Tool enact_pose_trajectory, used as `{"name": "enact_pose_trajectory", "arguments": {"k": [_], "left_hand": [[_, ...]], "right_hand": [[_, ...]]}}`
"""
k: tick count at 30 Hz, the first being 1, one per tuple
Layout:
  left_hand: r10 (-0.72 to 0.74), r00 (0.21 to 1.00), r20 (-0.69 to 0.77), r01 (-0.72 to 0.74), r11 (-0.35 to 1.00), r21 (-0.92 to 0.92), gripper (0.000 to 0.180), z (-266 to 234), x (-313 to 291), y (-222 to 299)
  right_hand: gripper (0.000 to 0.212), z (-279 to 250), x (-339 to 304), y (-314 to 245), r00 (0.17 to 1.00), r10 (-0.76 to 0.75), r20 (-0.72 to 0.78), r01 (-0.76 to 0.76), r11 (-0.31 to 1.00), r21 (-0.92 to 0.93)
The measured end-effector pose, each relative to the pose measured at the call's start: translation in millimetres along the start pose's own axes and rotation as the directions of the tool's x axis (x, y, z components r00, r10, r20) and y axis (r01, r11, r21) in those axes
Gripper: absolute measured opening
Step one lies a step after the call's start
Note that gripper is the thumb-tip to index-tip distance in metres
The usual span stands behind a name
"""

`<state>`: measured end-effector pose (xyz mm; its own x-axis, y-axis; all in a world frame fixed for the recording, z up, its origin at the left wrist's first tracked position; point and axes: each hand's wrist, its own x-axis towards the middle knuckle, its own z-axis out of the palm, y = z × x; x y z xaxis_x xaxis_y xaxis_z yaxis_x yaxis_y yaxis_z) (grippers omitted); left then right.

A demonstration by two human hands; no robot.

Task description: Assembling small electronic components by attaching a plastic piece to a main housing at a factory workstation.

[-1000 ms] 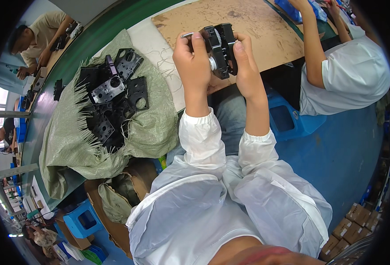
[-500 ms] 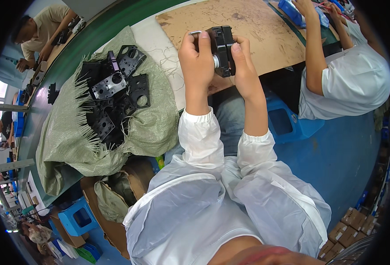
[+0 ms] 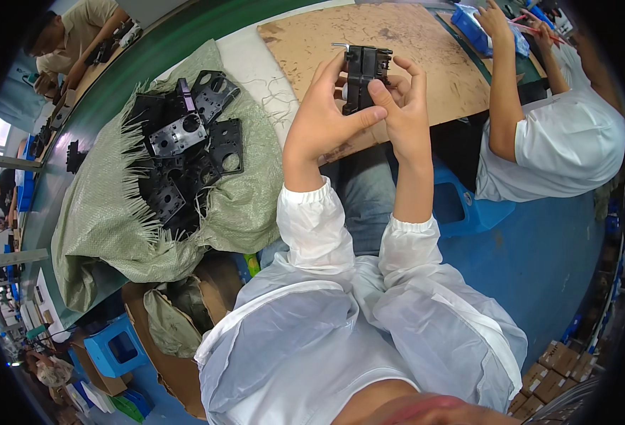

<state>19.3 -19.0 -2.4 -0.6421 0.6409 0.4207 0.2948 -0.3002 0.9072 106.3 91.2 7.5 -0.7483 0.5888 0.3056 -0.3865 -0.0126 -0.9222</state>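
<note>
Fingers (image 3: 417,71) of both hands are found grasping a black plastic assembly (image 3: 361,74), which is raised over a brown board (image 3: 433,60). The left hand (image 3: 319,126) supports its left side and the right hand (image 3: 408,119) its right, with the right thumb on the near face and the left thumb reaching across below; the two-sided hold presumably keeps the piece steady. Fingertips behind it are hidden, and their contact cannot be told. A thin metal rod (image 3: 340,45) projects leftward at the top; whether it is fixed or pinched is unclear. To the left, a green woven sack (image 3: 245,205) lies open around heaped black plates (image 3: 178,138), apparently so its folds contain them within reach. A similar green cloth (image 3: 173,327) sits in a cardboard box (image 3: 165,375), seemingly kept off the bench.
</note>
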Motion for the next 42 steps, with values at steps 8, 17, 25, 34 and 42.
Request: {"name": "enact_pose_trajectory", "arguments": {"k": [8, 17, 25, 34, 42], "left_hand": [[-0.029, 0.999, -0.014, 0.029, 0.999, -0.023, 0.078, -11, -2, 6], [0.014, 0.997, -0.07, -0.016, 0.999, -0.034, 0.05, -21, -6, 6], [0.131, 0.991, -0.021, -0.132, 0.99, -0.046, 0.051, -19, -14, 7], [0.16, 0.987, 0.03, -0.159, 0.987, -0.021, 0.049, -24, -16, 7], [0.132, 0.991, -0.001, -0.132, 0.991, -0.008, 0.052, -25, -15, 5]], "right_hand": [[0.059, -7, 3, 0, 0.995, -0.049, 0.092, 0.054, 0.997, -0.056], [0.043, -2, 4, 0, 0.997, -0.062, 0.05, 0.064, 0.997, -0.044], [0.046, -12, 2, -4, 0.984, -0.057, 0.171, 0.021, 0.978, 0.209], [0.047, -32, 5, 3, 0.963, -0.07, 0.261, -0.009, 0.957, 0.291], [0.043, -29, 9, 7, 0.975, -0.031, 0.22, -0.042, 0.947, 0.318]]}}
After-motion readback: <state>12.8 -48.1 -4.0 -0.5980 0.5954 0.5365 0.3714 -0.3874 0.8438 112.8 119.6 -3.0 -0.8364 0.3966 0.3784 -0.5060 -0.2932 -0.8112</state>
